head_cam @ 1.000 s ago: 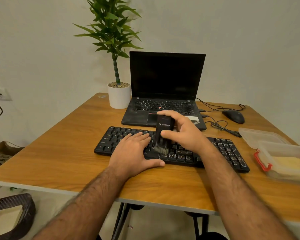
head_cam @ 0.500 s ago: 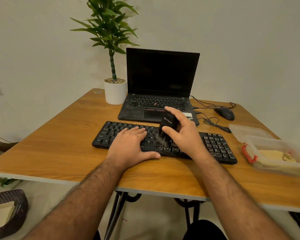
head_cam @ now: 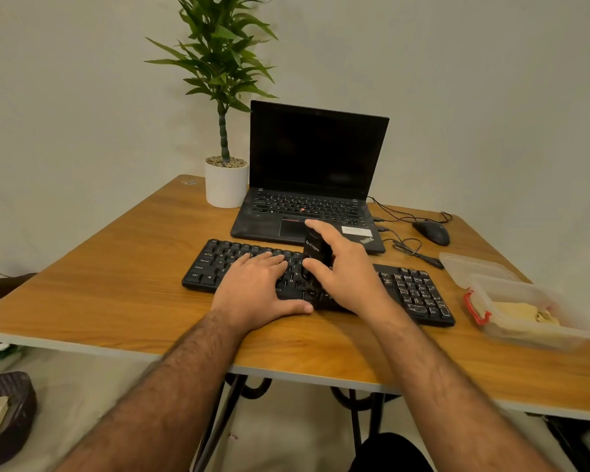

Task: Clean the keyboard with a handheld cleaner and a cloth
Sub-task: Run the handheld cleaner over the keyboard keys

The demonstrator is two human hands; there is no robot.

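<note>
I logged left hand (head_cam: 258,287) flat, fingers straight, pinning keyboard (head_cam: 413,294) on table (head_cam: 116,294) | right hand (head_cam: 346,270) gripped handheld cleaner (head_cam: 315,248) mid-keyboard | risk: hard brushing could pop keycaps or skid the board | cloth possibly in container (head_cam: 525,311), unclear.

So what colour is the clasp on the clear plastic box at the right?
Red clasp, clearest in the head view.
</note>
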